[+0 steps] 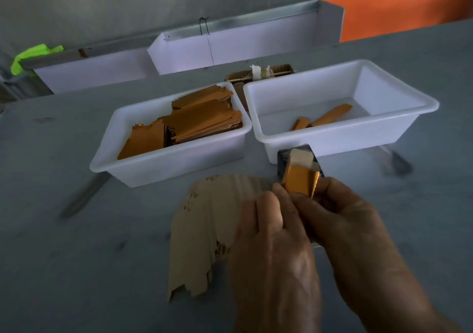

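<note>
1. A grey table (76, 256) carries the left tub (179, 163), heaped with gold strips (204, 117).
2. Tan strips (202, 230) fan out on the near side.
3. The left hand (271, 243) and right hand (350, 220) both pinch a folded gold strip (300, 180), just near of the right tub (332, 138).

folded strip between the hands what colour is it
The folded strip is shiny golden orange outside, with a pale cream side showing at its top; head view.

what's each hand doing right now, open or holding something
Left hand: pinches the left edge of the gold folded strip.
Right hand: holds the same strip from the right side.
</note>
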{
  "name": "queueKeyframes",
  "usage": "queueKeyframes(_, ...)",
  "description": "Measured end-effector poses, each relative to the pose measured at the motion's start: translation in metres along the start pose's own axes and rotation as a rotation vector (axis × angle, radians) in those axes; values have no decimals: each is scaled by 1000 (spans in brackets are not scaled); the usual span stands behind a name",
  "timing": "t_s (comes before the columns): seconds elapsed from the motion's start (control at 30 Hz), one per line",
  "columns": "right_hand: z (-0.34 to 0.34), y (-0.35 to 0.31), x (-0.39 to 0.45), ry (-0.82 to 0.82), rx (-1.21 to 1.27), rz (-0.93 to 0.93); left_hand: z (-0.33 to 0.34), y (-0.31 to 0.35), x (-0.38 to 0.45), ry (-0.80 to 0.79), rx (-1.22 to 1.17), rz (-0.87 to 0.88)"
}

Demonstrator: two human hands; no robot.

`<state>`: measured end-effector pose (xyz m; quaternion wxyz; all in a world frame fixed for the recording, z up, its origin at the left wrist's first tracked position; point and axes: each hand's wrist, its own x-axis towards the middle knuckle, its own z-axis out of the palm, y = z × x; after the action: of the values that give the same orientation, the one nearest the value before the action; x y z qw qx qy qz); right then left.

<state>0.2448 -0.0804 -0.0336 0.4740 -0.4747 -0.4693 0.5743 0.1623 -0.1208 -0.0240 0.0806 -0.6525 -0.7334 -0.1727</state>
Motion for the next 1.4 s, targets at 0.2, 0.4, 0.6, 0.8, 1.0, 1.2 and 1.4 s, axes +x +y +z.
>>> queueKeyframes(0.2, -10, -6, 0, -49, -112, -42, 4, -1, -4, 114, -70, 130)
queueKeyframes(0.4, -24, -6, 20, -158, -74, 34, -5, -23, 11, -248, -888, -377)
queueKeyframes(0.6, -27, -11, 34, -252, -120, 40, -13, -38, 23, -480, -1142, -399)
queueKeyframes(0.8, -38, -16, 43, -111, -230, -80, -2, -40, 17, -365, -1206, -462)
queueKeyframes(1.0, -61, 5, 42, 65, -533, 33, 9, -48, 11, -335, -1311, -646)
queueKeyframes(1.2, -55, 13, 30, 14, -567, 28, 13, -40, 8, -362, -1340, -610)
queueKeyframes(1.4, -53, 16, 26, 34, -527, -3, 14, -26, 9, -357, -1382, -610)
